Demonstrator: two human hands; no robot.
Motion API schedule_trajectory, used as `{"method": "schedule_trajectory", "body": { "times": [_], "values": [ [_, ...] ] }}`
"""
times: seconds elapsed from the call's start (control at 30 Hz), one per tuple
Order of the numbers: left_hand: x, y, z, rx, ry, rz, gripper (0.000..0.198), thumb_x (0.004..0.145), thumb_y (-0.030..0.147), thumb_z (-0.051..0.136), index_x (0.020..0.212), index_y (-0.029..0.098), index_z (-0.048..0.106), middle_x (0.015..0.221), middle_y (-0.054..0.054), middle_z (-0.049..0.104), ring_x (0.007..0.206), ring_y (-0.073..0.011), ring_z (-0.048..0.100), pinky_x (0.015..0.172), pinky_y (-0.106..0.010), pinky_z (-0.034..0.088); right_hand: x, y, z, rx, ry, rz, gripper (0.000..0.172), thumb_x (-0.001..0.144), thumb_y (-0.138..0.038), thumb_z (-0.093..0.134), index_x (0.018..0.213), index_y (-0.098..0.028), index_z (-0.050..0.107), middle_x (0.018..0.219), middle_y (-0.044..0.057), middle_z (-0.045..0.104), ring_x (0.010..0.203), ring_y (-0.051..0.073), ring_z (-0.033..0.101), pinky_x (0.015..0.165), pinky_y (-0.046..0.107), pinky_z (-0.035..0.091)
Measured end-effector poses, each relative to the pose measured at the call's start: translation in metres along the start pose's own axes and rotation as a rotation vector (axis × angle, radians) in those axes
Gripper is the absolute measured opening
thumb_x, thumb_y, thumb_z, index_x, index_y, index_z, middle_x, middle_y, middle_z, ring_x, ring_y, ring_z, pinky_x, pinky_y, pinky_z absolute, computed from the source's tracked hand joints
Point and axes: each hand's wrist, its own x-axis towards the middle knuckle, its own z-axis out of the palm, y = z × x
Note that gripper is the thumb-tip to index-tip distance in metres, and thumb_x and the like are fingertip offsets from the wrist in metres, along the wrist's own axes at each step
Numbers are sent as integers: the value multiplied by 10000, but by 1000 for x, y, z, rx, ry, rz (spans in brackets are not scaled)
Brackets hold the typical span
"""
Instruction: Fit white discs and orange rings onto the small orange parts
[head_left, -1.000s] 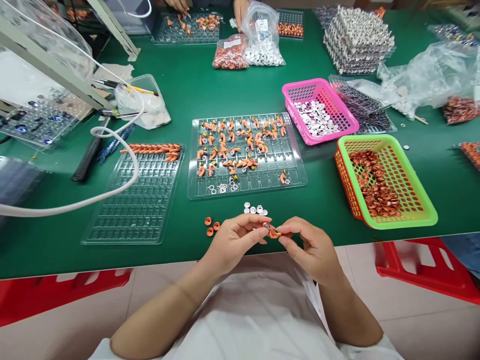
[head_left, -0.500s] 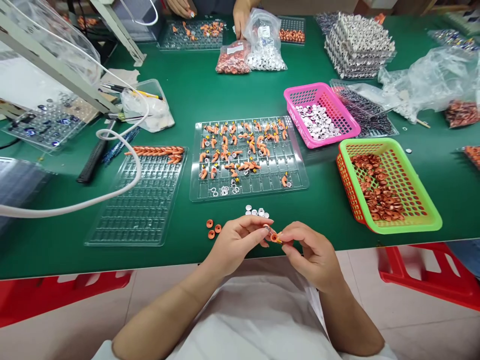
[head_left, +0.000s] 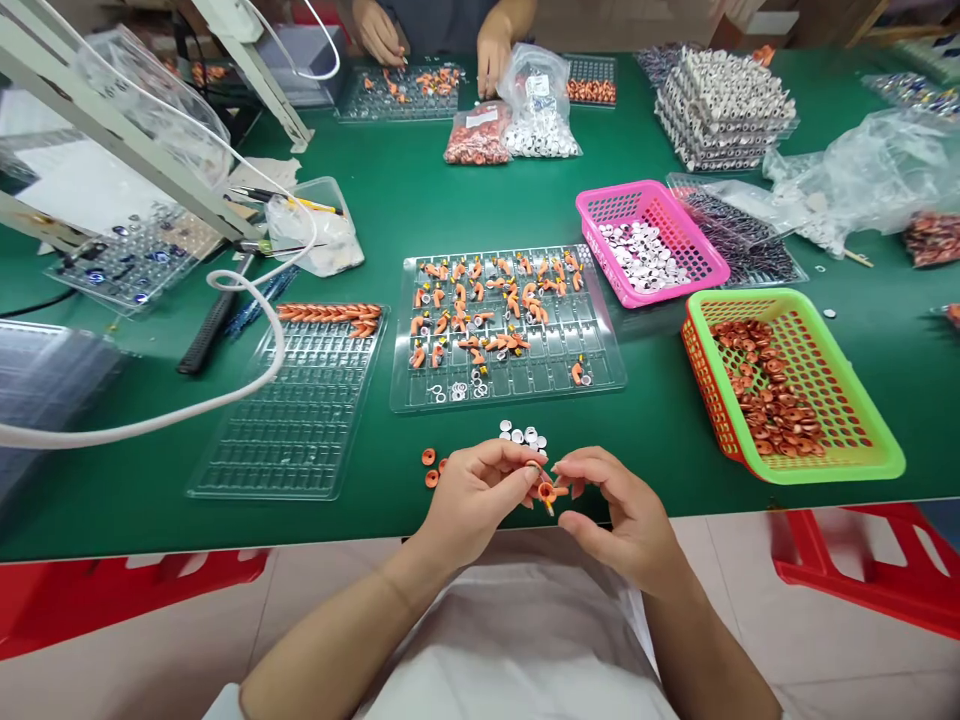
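My left hand (head_left: 469, 498) and my right hand (head_left: 619, 505) meet at the near edge of the green table, fingertips pinched together on one small orange part (head_left: 547, 491). A few loose orange rings (head_left: 430, 467) lie left of my left hand. A small cluster of white caps (head_left: 523, 435) sits just beyond my fingers. Further out, a clear plastic tray (head_left: 600, 345) carries several orange pieces in its back rows.
A second clear tray (head_left: 292, 430) lies at left, with a white hose (head_left: 247, 385) across it. Right are a pink basket (head_left: 679, 225) of white caps and a green basket (head_left: 862, 440) of orange rings. Another person's hands (head_left: 491, 55) work at the far edge.
Both hands have kept their pinch on the orange part, turning it slightly. The view has tilted, so everything on the table sits lower in the picture.
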Motion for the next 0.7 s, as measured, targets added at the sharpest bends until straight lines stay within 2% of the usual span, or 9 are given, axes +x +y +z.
{"method": "schedule_trajectory", "body": {
  "times": [0.2,0.4,0.57,0.7],
  "values": [
    [2,-4,4,-29,2,11,69,720,178,781,769,138,753,626,-5,717,571,-98,650,577,-176,564,4,-3,10,-77,78,-98,324,873,-143,670,1160,-279,603,981,17,685,875,160,643,785,288,543],
    [1,-4,8,-46,-19,10,109,770,225,776,850,152,775,758,-23,761,641,-114,698,647,-200,603,5,-7,13,-185,212,-121,216,906,-122,621,1076,-256,636,922,14,709,796,140,657,719,253,545],
    [0,-7,6,-51,-26,31,243,774,276,793,994,175,769,816,-34,763,743,-155,712,659,-232,614,4,-9,12,-90,217,14,113,933,-190,630,1024,-246,667,905,15,714,790,141,656,706,249,537],
    [-2,-6,5,11,-37,4,249,766,310,806,967,167,773,846,-48,750,729,-151,688,673,-247,607,3,-5,10,4,187,96,95,947,-240,625,1022,-246,683,906,24,701,770,152,657,675,260,530]
  ]
}}
